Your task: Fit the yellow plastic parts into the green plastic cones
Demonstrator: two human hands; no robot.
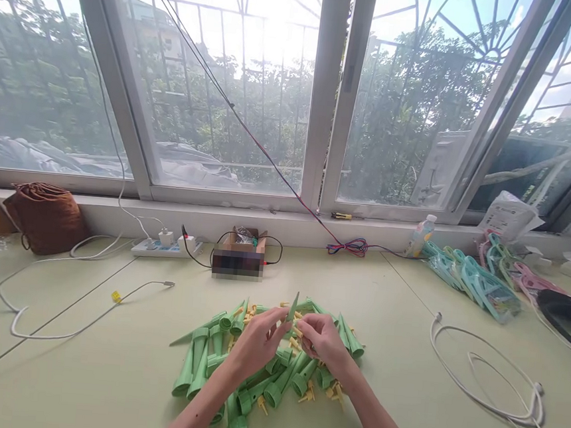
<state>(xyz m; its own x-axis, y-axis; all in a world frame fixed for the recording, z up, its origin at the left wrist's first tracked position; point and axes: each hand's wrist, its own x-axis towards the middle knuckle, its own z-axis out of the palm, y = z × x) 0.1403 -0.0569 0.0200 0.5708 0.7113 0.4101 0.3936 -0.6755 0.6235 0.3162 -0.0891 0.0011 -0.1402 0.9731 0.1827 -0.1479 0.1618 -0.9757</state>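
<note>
My left hand (pixel 261 337) is closed round a green plastic cone spike (pixel 293 305), whose pointed tip sticks upward past the fingers. Just to its right, my right hand (pixel 323 337) pinches a small yellow plastic piece (pixel 298 332) close to the spike. Whether the two parts touch, I cannot tell. Below and around both hands lies a loose pile of green cone spikes (pixel 199 359) with wide, hollow ends. Small yellow pieces (pixel 307 394) with thin stems are scattered among them. My hands and forearms hide part of the pile.
Behind the pile stand a small cardboard box (pixel 250 239) and a white power strip (pixel 162 248). White cables (pixel 75 337) lie on the left, with another coiled cable (pixel 488 408) on the right. Teal packaged items (pixel 479 281), a bottle (pixel 421 234) and a brown pouch (pixel 48 218) line the windowsill side.
</note>
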